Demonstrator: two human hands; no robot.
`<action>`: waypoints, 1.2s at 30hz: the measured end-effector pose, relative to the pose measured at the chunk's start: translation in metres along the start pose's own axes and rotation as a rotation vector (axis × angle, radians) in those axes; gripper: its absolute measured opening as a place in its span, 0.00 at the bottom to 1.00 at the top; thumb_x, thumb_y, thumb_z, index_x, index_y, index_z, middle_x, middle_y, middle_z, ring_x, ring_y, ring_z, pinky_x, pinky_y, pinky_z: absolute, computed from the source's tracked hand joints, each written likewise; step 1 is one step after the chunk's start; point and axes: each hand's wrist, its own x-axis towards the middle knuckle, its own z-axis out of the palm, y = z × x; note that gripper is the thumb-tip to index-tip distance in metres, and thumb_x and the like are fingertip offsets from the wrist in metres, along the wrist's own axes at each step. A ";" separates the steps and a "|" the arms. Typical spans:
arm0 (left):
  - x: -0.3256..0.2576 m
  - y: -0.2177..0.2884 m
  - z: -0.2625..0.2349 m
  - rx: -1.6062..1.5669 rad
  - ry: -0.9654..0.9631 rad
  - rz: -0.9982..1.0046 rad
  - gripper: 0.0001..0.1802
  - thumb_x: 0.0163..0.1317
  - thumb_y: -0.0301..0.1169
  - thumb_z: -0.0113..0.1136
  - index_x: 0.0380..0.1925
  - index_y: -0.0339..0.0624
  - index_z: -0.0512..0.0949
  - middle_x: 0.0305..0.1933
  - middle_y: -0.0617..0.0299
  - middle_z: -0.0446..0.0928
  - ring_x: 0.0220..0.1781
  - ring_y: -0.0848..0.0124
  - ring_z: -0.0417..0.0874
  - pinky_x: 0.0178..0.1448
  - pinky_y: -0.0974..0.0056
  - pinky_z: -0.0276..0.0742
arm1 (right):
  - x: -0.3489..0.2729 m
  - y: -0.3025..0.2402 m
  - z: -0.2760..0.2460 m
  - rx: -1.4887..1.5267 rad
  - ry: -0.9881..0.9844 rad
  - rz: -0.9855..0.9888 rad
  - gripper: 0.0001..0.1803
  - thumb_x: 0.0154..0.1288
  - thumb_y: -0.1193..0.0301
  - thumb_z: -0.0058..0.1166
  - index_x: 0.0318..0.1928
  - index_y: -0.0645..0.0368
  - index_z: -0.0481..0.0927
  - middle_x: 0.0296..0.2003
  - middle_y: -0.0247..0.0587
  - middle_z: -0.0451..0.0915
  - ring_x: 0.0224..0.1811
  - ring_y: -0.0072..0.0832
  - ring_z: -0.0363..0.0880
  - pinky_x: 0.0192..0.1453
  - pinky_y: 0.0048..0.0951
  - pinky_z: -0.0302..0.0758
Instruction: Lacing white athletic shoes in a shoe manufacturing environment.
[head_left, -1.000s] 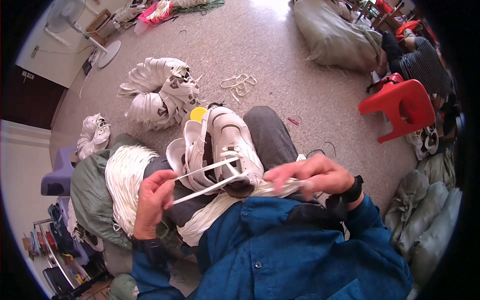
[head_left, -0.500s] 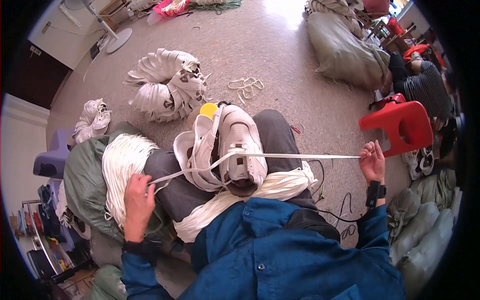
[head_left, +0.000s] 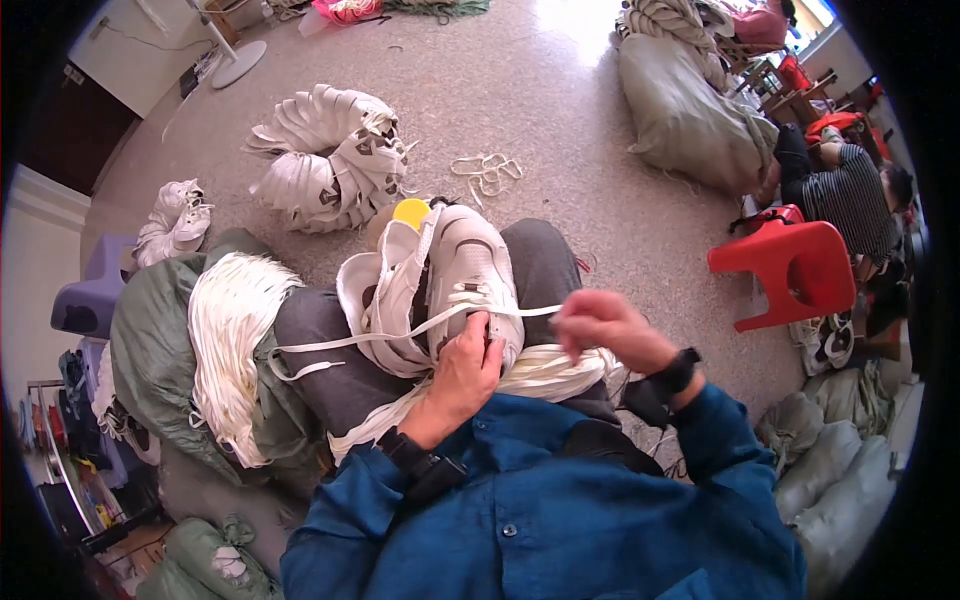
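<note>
A whitish sneaker upper [head_left: 470, 245] lies across my lap, with a second upper [head_left: 385, 290] against its left side. A white shoelace [head_left: 400, 338] passes through the eyelets of the right one; its left end curls loose on my left thigh. My left hand [head_left: 462, 377] grips the upper near the tongue, thumb and forefinger close together by the lacing. To the right, my right hand [head_left: 615, 330], slightly blurred, has its fingers closed at the lace's other side. Beneath the uppers, a bundle of white laces [head_left: 555, 370] crosses my lap.
A hank of white laces [head_left: 235, 340] drapes over a green sack [head_left: 145, 340] at left. Stacked uppers [head_left: 335, 165] and a loose lace [head_left: 487, 175] lie on the floor ahead. A red stool [head_left: 790, 265], a large sack [head_left: 690, 120] and a seated person [head_left: 850, 195] are at right.
My left hand has let go of the lace's left end and moved right onto the upper. My right hand has come inward from far right, and the lace's right side is no longer stretched out.
</note>
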 end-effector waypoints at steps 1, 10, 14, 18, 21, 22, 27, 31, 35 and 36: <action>0.000 0.002 0.001 -0.020 0.028 0.031 0.21 0.67 0.28 0.57 0.57 0.31 0.70 0.35 0.40 0.80 0.37 0.45 0.83 0.42 0.51 0.77 | 0.010 0.004 0.013 -0.041 -0.018 -0.014 0.09 0.74 0.70 0.54 0.45 0.63 0.79 0.31 0.36 0.82 0.29 0.20 0.81 0.34 0.23 0.80; -0.003 0.009 -0.005 -0.038 0.019 0.020 0.23 0.67 0.30 0.57 0.58 0.30 0.67 0.36 0.36 0.79 0.39 0.38 0.81 0.43 0.44 0.76 | 0.059 0.006 0.034 -0.503 0.038 -0.091 0.08 0.67 0.73 0.55 0.37 0.67 0.80 0.26 0.37 0.82 0.27 0.21 0.80 0.31 0.26 0.76; -0.003 0.007 -0.004 -0.036 -0.014 0.017 0.25 0.67 0.30 0.56 0.60 0.30 0.63 0.37 0.33 0.79 0.39 0.35 0.81 0.42 0.39 0.76 | 0.059 -0.009 0.042 -0.785 0.096 -0.137 0.07 0.63 0.74 0.55 0.36 0.67 0.80 0.25 0.44 0.82 0.26 0.27 0.80 0.32 0.31 0.76; -0.004 0.008 -0.003 -0.053 0.004 0.035 0.26 0.67 0.30 0.57 0.61 0.31 0.62 0.36 0.34 0.79 0.38 0.36 0.81 0.40 0.39 0.75 | 0.062 -0.010 0.048 -0.975 0.138 -0.283 0.08 0.59 0.72 0.56 0.31 0.66 0.80 0.26 0.53 0.83 0.30 0.46 0.85 0.34 0.41 0.78; -0.004 0.001 0.000 -0.022 0.043 0.113 0.27 0.66 0.30 0.57 0.61 0.31 0.62 0.34 0.35 0.80 0.37 0.36 0.81 0.39 0.39 0.76 | 0.057 -0.005 0.065 -1.450 0.116 -0.508 0.08 0.59 0.71 0.57 0.35 0.62 0.76 0.30 0.51 0.81 0.33 0.48 0.84 0.37 0.47 0.80; -0.004 0.000 0.000 -0.025 0.030 0.098 0.27 0.66 0.30 0.58 0.62 0.31 0.61 0.34 0.35 0.80 0.37 0.36 0.81 0.39 0.40 0.76 | 0.057 -0.002 0.065 -1.452 0.112 -0.508 0.08 0.59 0.71 0.57 0.35 0.62 0.76 0.30 0.51 0.81 0.33 0.48 0.84 0.37 0.47 0.80; -0.003 0.002 -0.003 -0.035 0.002 0.085 0.27 0.66 0.30 0.57 0.62 0.31 0.62 0.34 0.35 0.80 0.36 0.36 0.82 0.39 0.40 0.76 | 0.046 0.000 0.054 -1.102 0.241 -0.524 0.06 0.65 0.73 0.53 0.36 0.63 0.73 0.29 0.55 0.78 0.33 0.55 0.81 0.34 0.49 0.76; -0.003 0.000 -0.003 -0.005 0.004 0.088 0.22 0.67 0.26 0.56 0.60 0.34 0.67 0.37 0.39 0.81 0.40 0.41 0.83 0.42 0.46 0.77 | 0.051 0.015 0.057 -0.936 0.272 -0.521 0.06 0.65 0.73 0.53 0.36 0.63 0.72 0.27 0.58 0.78 0.32 0.57 0.79 0.34 0.50 0.74; 0.004 -0.003 -0.007 -0.108 0.152 0.225 0.13 0.69 0.23 0.52 0.52 0.31 0.75 0.41 0.38 0.81 0.44 0.43 0.83 0.47 0.50 0.78 | 0.040 0.014 0.056 -1.000 0.242 -0.400 0.14 0.67 0.66 0.55 0.34 0.65 0.72 0.27 0.59 0.79 0.32 0.57 0.80 0.36 0.50 0.75; 0.005 -0.003 -0.006 -0.105 0.152 0.225 0.13 0.69 0.23 0.52 0.52 0.31 0.75 0.41 0.38 0.81 0.44 0.43 0.83 0.47 0.50 0.78 | 0.036 0.015 0.057 -1.070 0.224 -0.337 0.17 0.68 0.63 0.55 0.33 0.66 0.72 0.28 0.59 0.79 0.33 0.57 0.80 0.36 0.51 0.75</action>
